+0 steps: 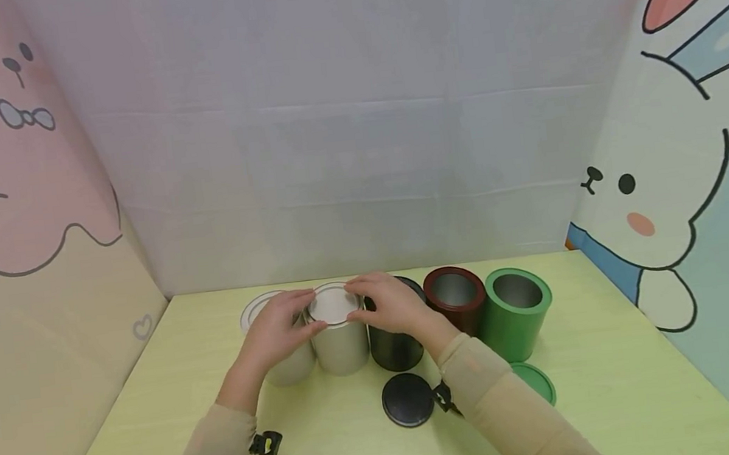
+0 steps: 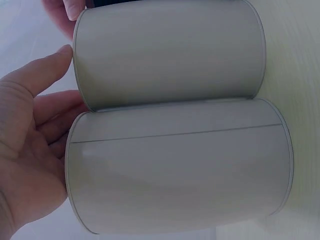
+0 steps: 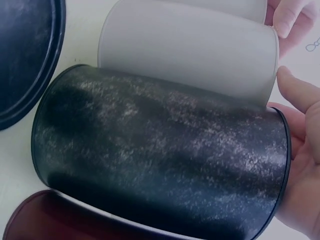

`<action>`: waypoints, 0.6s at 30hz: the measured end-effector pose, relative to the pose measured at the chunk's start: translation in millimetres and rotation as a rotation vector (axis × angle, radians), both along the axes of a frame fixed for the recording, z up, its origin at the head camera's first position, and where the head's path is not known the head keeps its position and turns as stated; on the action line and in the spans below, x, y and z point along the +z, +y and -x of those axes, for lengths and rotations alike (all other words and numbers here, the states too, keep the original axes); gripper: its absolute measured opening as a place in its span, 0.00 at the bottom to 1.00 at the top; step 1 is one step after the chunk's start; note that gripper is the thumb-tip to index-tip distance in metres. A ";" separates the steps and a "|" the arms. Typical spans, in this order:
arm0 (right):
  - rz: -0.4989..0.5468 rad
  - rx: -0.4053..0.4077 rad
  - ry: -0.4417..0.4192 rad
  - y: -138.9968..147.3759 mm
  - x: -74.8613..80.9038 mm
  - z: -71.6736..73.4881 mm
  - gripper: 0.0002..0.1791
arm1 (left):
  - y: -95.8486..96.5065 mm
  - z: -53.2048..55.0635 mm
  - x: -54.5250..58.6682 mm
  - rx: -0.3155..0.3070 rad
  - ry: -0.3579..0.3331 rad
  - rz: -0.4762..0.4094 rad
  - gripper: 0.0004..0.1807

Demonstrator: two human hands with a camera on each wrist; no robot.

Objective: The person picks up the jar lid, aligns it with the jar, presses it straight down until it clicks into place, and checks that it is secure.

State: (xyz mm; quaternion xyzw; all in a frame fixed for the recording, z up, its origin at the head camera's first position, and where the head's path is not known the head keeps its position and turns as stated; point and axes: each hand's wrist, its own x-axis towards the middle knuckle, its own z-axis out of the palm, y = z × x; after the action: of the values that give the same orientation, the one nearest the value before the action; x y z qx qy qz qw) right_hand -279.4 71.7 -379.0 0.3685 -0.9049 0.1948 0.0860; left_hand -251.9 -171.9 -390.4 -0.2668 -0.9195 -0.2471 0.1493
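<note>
A row of tin cans stands on the table. The light grey can (image 1: 341,348), second from the left, has a pale round lid (image 1: 334,304) on its top. My left hand (image 1: 281,325) holds the left side of that lid, thumb at the near rim and fingers at the far rim. Opposite it, my right hand (image 1: 394,303) holds the right side, thumb and fingers likewise at the rim. The left wrist view shows my left thumb (image 2: 55,67) at the can's top edge. Behind my left hand is a white can (image 1: 291,365); below my right hand stands a black can (image 1: 395,346), its top partly hidden.
A dark red can (image 1: 459,314) and a green can (image 1: 513,327), both uncovered, stand to the right. A black lid (image 1: 408,400) lies on the table before the black can. A green lid (image 1: 535,381) is partly behind my right sleeve. White cloth (image 1: 356,147) hangs behind.
</note>
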 end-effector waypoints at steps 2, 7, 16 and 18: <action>-0.008 0.010 0.032 1.5 -0.6 -0.2 0.27 | -2.2 -2.4 -1.3 -0.020 0.052 0.021 0.30; -0.036 0.089 0.122 3.2 -0.3 -1.6 0.21 | -7.2 -7.6 -2.1 -0.088 0.149 0.061 0.26; -0.088 0.151 0.158 -0.8 0.0 -5.0 0.17 | -9.3 -9.8 -5.0 -0.204 0.236 0.155 0.22; -0.098 0.139 0.167 -1.3 -0.9 -5.5 0.16 | -9.5 -10.0 -6.5 -0.214 0.245 0.165 0.22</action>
State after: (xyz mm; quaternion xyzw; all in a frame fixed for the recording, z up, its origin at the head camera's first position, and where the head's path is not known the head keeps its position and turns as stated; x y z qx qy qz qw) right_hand -273.9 70.4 -379.9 0.4491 -0.8753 0.1245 0.1290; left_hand -241.9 -181.5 -396.9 -0.4025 -0.8780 -0.1511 0.2106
